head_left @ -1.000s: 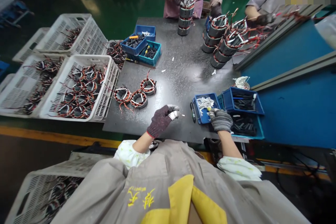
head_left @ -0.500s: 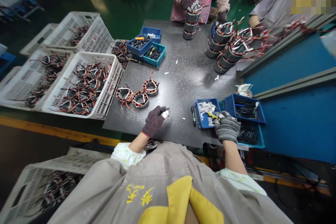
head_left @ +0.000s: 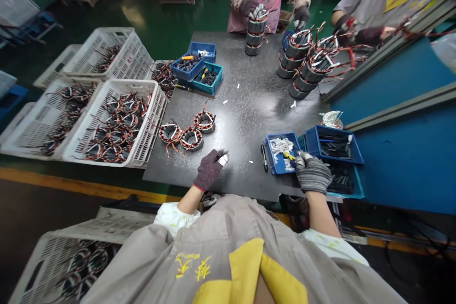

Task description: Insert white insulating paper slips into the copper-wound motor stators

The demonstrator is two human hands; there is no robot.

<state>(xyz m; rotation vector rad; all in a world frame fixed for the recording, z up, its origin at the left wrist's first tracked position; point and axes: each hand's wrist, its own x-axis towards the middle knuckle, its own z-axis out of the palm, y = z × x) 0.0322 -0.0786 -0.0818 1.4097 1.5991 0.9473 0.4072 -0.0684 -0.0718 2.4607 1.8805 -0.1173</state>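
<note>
Your left hand [head_left: 210, 169] pinches a small white strip [head_left: 223, 157] (barely): it may drop onto the dark worktop [head_left: 245, 118]. Your right hand [head_left: 312, 174] curls into the blue plastic bin [head_left: 271, 146]; I cannot tell what its fingers hold.

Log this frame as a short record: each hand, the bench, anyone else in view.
Left hand: dark glove, pinching a small white piece above the black bench.
Right hand: grey glove, fingers at the blue bin of white slips; something yellow by the fingertips, unclear what.
Near left hand: three wound stators lying flat on the bench.
Left of bench: white crate holding more stators.
Beside bin: black pen.
Co-worker: gloved hand on a stack of stators at the far edge.
</note>
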